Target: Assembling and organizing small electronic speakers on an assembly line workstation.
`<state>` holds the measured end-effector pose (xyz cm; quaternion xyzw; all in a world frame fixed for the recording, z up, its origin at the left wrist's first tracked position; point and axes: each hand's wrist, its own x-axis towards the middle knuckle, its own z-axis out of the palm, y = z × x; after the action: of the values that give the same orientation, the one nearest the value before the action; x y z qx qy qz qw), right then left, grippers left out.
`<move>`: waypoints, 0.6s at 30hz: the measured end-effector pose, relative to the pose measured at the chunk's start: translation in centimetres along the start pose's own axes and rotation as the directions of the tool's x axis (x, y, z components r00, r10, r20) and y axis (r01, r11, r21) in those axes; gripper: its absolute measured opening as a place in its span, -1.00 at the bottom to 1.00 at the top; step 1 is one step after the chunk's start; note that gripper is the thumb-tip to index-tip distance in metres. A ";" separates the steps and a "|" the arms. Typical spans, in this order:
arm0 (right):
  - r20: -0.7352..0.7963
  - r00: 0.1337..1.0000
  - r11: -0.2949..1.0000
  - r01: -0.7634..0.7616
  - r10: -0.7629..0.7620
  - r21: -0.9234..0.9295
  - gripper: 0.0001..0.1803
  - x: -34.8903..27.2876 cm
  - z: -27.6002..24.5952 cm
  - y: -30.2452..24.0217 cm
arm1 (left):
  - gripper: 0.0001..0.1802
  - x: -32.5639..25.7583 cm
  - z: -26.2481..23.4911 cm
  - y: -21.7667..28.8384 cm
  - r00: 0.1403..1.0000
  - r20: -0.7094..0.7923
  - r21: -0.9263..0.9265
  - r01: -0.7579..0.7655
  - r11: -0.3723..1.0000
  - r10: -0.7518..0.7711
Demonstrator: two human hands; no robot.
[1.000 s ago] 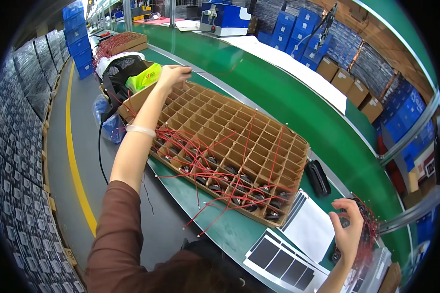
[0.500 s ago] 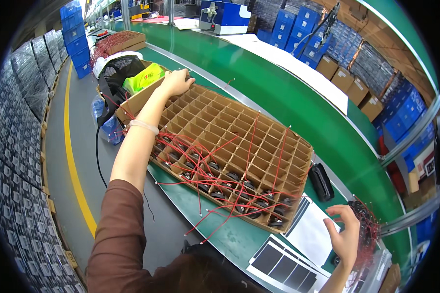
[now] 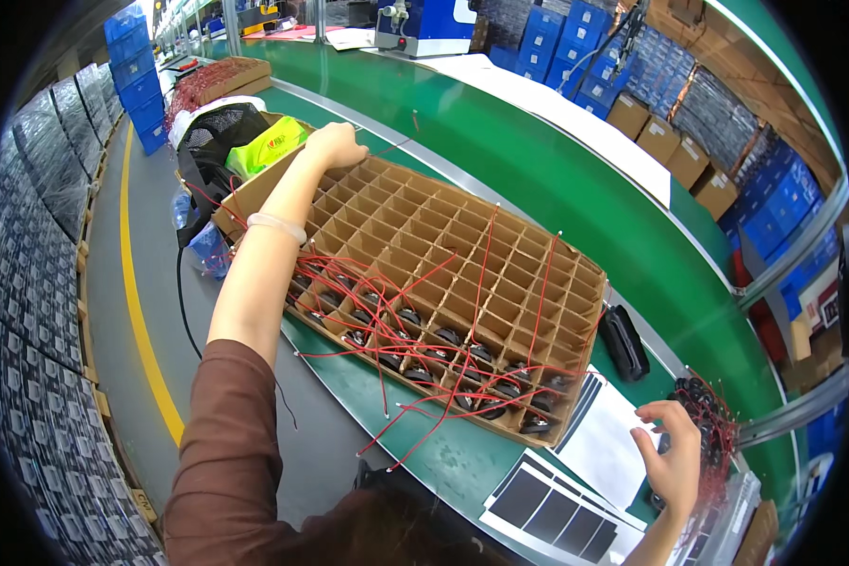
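Note:
A cardboard box with a grid of dividers (image 3: 443, 222) lies slantwise on the green bench. Small black round parts with red wires, which look like speakers (image 3: 415, 375), sit in the cells along its near side. My left hand (image 3: 338, 146) is closed at the far left corner of the box. A red wire runs out from its fingertips; the speaker in them is mostly hidden. To the right, my right hand (image 3: 672, 457) hovers over white sheets with its thumb and fingers apart, holding nothing visible. Beside it is a heap of wired speakers (image 3: 703, 406).
Left of the grid box, a carton holds a black mesh bag (image 3: 212, 141) and a yellow-green packet (image 3: 269, 149). A black case (image 3: 624, 344) lies off the box's right end. Printed sheets (image 3: 552, 509) are near the front edge. Another wire-filled carton (image 3: 219, 83) stands further back.
My left hand has moved slightly up and left, and the wire at its fingertips has moved with it. My right hand stays almost in place.

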<state>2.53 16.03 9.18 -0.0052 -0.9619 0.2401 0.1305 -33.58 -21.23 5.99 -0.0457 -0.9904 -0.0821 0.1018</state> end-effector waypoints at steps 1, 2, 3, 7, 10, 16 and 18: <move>0.005 1.000 1.000 -0.003 0.003 0.001 -0.81 -0.1 0.0 0.1 | -0.57 0.0 0.1 -0.3 1.000 0.004 0.001 -0.003 1.000 0.003; 0.011 1.000 1.000 -0.006 0.006 0.002 -0.80 -0.2 0.0 0.2 | -0.58 0.0 0.2 -0.9 0.995 -0.022 0.037 -0.096 0.995 0.097; 0.013 1.000 1.000 -0.010 0.009 0.004 -0.80 -0.2 0.1 0.2 | -0.59 -0.3 0.0 -1.0 0.981 -0.044 0.076 -0.186 0.980 0.189; 0.042 0.999 1.000 -0.016 0.016 0.003 -0.80 -0.2 0.2 0.4 | -0.66 -1.7 -1.7 -0.3 0.960 -0.022 0.036 -0.278 0.960 0.279; 0.064 0.998 1.000 -0.029 0.028 0.003 -0.80 -0.3 0.4 0.7 | -0.71 -2.8 -1.8 0.6 0.981 -0.097 -0.110 -0.179 0.978 0.169; 0.093 0.995 1.000 -0.029 0.029 0.002 -0.80 -0.3 0.5 0.7 | -0.79 -0.5 -0.1 -0.4 0.996 -0.061 -0.174 -0.081 0.981 0.072; 0.099 0.995 1.000 -0.028 0.028 0.004 -0.79 -0.4 0.5 0.6 | -0.79 -0.1 0.1 -0.7 0.996 -0.051 -0.171 -0.084 0.982 0.076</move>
<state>2.72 16.31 8.40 -0.0066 -0.9664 0.2444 0.0794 -33.59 -21.89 5.75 -0.0923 -0.9743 -0.1645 0.1228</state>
